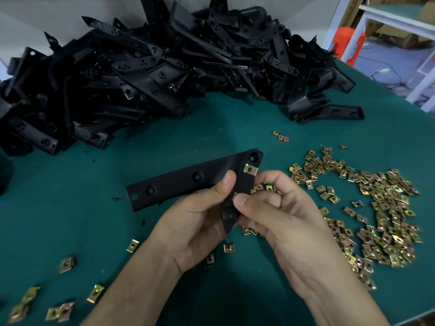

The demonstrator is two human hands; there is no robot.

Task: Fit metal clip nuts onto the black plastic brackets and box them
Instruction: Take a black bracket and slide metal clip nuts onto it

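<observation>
A black L-shaped plastic bracket (pixel 179 182) is held above the green table, its long arm pointing left. My left hand (pixel 197 222) grips it at the bend, thumb on top. One brass-coloured clip nut (pixel 250 170) sits clipped on the bracket's short arm near the upper hole. My right hand (pixel 282 215) pinches the short arm's edge with its thumb, and several loose clip nuts show in its curled fingers (pixel 266 188).
A big heap of black brackets (pixel 153 74) fills the back of the green table (pixel 164 147). A spread of loose clip nuts (pixel 381 212) lies at the right, more are scattered at the front left (pixel 67 264). White shelving (pixel 388 17) stands beyond the table's right edge.
</observation>
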